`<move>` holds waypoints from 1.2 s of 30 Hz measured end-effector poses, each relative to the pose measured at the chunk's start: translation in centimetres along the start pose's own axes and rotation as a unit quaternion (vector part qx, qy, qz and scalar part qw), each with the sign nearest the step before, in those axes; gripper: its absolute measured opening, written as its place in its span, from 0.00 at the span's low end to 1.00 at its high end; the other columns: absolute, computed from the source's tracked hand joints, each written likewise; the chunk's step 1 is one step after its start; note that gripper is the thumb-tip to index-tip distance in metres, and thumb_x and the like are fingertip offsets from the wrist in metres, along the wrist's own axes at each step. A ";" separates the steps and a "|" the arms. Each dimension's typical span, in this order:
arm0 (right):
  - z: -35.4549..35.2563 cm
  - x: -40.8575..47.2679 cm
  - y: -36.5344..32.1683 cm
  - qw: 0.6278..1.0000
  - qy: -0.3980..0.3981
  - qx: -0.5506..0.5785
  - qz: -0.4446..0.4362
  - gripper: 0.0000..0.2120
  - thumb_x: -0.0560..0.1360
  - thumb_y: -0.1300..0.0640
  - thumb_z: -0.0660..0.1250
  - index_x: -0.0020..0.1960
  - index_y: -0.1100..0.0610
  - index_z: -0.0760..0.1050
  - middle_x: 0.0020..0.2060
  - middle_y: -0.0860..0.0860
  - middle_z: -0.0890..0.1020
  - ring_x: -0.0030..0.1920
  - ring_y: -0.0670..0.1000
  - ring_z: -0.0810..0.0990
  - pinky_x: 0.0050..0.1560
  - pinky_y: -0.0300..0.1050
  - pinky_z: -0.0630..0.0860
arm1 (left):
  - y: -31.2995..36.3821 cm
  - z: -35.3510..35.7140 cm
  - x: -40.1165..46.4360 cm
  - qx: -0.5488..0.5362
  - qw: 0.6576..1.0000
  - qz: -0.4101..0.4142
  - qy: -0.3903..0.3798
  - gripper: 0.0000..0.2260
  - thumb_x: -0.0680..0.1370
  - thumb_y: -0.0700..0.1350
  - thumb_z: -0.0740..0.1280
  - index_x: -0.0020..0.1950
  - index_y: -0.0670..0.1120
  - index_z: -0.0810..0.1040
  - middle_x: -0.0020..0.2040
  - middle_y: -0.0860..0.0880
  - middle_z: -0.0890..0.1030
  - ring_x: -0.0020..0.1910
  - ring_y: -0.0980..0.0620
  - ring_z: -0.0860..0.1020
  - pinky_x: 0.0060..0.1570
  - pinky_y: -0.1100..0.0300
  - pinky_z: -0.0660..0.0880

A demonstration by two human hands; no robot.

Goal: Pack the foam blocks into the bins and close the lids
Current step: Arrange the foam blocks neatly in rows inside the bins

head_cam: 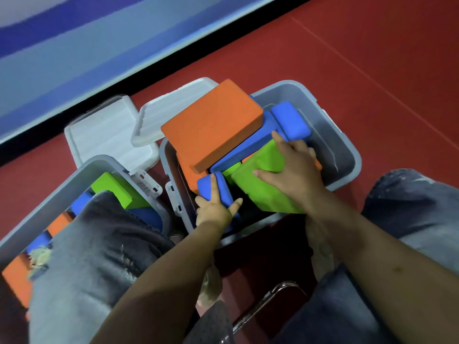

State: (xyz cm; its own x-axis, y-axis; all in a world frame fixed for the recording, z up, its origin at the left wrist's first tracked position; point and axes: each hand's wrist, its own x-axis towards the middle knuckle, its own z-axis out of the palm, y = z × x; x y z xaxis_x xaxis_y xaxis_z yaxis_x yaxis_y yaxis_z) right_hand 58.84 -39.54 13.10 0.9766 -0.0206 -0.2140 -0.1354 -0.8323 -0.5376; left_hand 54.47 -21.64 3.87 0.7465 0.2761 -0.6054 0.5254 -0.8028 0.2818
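Fingers of left hand curl round small blue block at near wall of grey bin. Right hand lies flat, fingers spread, pressing green block inside same bin; both forearms reach forward.

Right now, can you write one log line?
left hand grips blue block | right hand presses green block | bin overfull | lids off

No lettering, label, brand or number can be read anywhere in this view; small dark marks are seen on the white plastic latch of the grey plastic bin on the left, but they are too blurred to be made out as text
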 end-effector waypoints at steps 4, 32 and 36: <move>0.7 0.7 -0.5 0.998 0.017 0.035 0.057 0.43 0.68 0.35 0.68 0.76 0.44 0.52 0.66 0.54 0.65 0.66 0.60 0.64 0.64 0.50 0.65 | -1.2 0.4 0.6 -0.003 0.999 -0.028 -0.033 0.45 0.70 0.70 0.62 0.73 0.66 0.31 0.70 0.38 0.53 0.59 0.35 0.72 0.62 0.46 0.69; 9.5 1.2 0.6 0.963 -0.259 0.034 0.074 0.42 0.75 0.49 0.68 0.78 0.53 0.45 0.75 0.55 0.61 0.72 0.55 0.64 0.69 0.45 0.64 | -2.3 -1.1 3.3 -0.235 0.960 -0.002 -0.152 0.34 0.76 0.67 0.57 0.78 0.53 0.55 0.78 0.46 0.54 0.77 0.44 0.55 0.75 0.48 0.55; 9.5 1.0 0.4 0.955 -0.280 0.043 0.084 0.40 0.77 0.50 0.65 0.78 0.52 0.41 0.77 0.53 0.55 0.74 0.55 0.60 0.69 0.44 0.60 | -3.8 -0.6 2.2 -0.194 0.974 -0.030 -0.114 0.42 0.74 0.63 0.65 0.79 0.54 0.45 0.78 0.41 0.53 0.74 0.38 0.60 0.70 0.49 0.62</move>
State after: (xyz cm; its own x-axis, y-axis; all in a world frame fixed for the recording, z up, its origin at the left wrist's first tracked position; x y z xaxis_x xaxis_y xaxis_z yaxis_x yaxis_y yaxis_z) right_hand 58.23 -34.60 4.91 0.7005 0.1698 -0.6931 -0.3185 -0.7948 -0.5166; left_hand 54.40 -17.65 1.91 0.6230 0.1568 -0.7663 0.7130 -0.5168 0.4739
